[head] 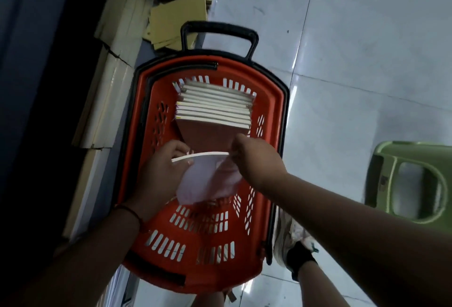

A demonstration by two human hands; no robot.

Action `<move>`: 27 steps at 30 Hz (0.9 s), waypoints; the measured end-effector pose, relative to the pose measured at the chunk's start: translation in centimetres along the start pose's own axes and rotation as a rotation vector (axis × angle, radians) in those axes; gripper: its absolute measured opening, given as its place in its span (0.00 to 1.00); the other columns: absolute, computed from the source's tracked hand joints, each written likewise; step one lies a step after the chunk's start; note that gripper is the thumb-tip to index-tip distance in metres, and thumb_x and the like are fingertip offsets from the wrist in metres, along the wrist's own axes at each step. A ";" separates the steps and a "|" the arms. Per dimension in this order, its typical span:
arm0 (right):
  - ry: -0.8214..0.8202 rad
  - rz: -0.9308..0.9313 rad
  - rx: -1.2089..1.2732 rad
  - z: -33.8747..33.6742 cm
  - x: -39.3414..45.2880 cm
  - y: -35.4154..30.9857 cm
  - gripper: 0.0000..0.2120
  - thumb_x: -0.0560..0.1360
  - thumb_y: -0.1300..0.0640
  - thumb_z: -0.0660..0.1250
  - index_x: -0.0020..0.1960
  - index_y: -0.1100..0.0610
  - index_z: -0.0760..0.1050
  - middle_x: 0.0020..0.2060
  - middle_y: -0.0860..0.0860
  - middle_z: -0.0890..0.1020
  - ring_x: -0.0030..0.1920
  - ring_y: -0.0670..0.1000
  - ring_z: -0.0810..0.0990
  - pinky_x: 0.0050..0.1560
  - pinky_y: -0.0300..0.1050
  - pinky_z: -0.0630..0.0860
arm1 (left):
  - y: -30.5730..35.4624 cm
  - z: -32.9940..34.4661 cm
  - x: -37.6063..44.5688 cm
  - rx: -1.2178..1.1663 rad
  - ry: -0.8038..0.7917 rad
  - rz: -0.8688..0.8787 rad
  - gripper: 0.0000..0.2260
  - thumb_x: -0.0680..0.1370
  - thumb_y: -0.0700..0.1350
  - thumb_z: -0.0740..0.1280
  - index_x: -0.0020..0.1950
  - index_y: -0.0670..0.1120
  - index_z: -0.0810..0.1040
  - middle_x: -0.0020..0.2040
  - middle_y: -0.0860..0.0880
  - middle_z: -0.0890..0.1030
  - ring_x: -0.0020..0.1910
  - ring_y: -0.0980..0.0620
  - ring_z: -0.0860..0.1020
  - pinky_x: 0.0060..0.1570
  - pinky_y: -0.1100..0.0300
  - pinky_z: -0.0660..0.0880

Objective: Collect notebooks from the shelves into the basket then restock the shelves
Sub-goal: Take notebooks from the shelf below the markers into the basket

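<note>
Head view: both hands, left (pixel 163 167) and right (pixel 254 157), pinch one notebook (pixel 208 179) mid-frame over basket (pixel 137 135), likely adding to stack (pixel 215 103).

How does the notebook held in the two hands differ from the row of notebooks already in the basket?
The held notebook is single and gripped at its top edge by the left hand and right hand; the row of notebooks is many, packed together and untouched. The held one hangs above the middle of the red basket; the row stands at its far end. Both show white page edges.
</note>
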State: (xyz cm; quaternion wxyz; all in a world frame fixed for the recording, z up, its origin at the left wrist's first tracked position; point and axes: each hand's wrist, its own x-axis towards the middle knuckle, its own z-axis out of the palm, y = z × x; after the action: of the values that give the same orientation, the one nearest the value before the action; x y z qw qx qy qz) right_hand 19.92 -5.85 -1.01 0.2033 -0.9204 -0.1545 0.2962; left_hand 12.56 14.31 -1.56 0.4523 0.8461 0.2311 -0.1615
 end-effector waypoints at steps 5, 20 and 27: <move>-0.139 0.239 0.859 -9.8 -3.9 -1.6 0.06 0.76 0.62 0.68 0.52 0.61 0.78 0.46 0.52 0.84 0.43 0.44 0.83 0.45 0.38 0.79 | 9.5 -5.6 -3.0 -0.262 0.119 -0.073 0.10 0.72 0.41 0.76 0.48 0.49 0.78 0.42 0.51 0.82 0.37 0.62 0.81 0.31 0.69 0.73; -0.036 0.192 1.240 -33.1 -22.7 -10.7 0.16 0.79 0.59 0.64 0.66 0.61 0.75 0.61 0.56 0.81 0.64 0.60 0.78 0.69 0.60 0.69 | 41.2 -21.8 -15.7 -0.681 -0.005 0.179 0.12 0.68 0.51 0.74 0.47 0.47 0.80 0.38 0.49 0.83 0.36 0.53 0.80 0.36 0.60 0.75; 0.232 0.052 1.280 -43.5 -30.7 -15.2 0.14 0.81 0.60 0.61 0.65 0.60 0.75 0.61 0.57 0.81 0.63 0.61 0.78 0.68 0.61 0.68 | 50.0 -26.4 -22.6 -0.695 -0.207 0.400 0.10 0.75 0.45 0.70 0.55 0.46 0.80 0.51 0.48 0.86 0.47 0.51 0.84 0.41 0.61 0.79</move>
State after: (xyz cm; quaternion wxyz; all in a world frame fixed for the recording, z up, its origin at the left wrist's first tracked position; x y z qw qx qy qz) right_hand 20.07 -17.39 53.13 0.7197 -0.6467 0.0978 0.2329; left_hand 22.14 6.72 58.11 0.7543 0.6507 0.0564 -0.0671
